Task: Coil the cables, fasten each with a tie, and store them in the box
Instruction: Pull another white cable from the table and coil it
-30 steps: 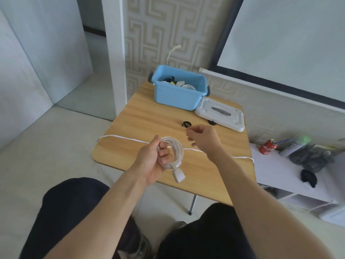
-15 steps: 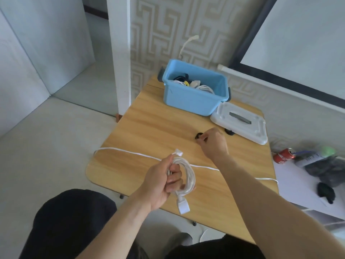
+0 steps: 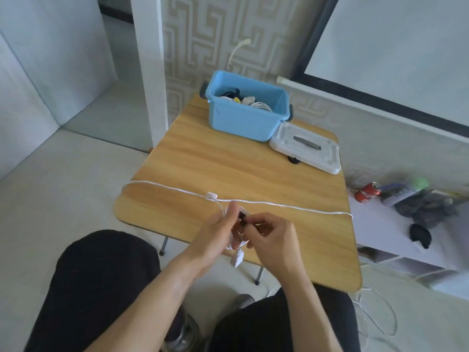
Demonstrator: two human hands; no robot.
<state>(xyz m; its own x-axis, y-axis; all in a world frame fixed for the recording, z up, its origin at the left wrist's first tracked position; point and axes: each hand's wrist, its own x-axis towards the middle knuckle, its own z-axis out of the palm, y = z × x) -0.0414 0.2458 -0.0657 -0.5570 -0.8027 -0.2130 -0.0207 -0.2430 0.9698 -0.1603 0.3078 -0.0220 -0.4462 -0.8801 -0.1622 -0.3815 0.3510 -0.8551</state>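
Note:
My left hand [image 3: 218, 232] grips a coiled white cable [image 3: 237, 243] over the near edge of the wooden table [image 3: 228, 168]; its white plug [image 3: 237, 259] hangs below. My right hand [image 3: 269, 237] pinches a small black tie [image 3: 243, 219] against the coil. A second white cable [image 3: 279, 205] lies stretched across the table, with a connector [image 3: 211, 196] just beyond my hands. The blue box [image 3: 247, 115] stands at the far side, holding several coiled cables.
The box's white lid [image 3: 305, 151] lies to the right of the box, with another black tie [image 3: 294, 160] at its near edge. A low white shelf [image 3: 396, 224] with a red can [image 3: 368, 194] and clutter stands right. Loose white cable [image 3: 375, 318] trails on the floor.
My right hand picked the black tie off the table and brought it back to the coil. My left hand stayed on the coil, and the view shifted closer to the table.

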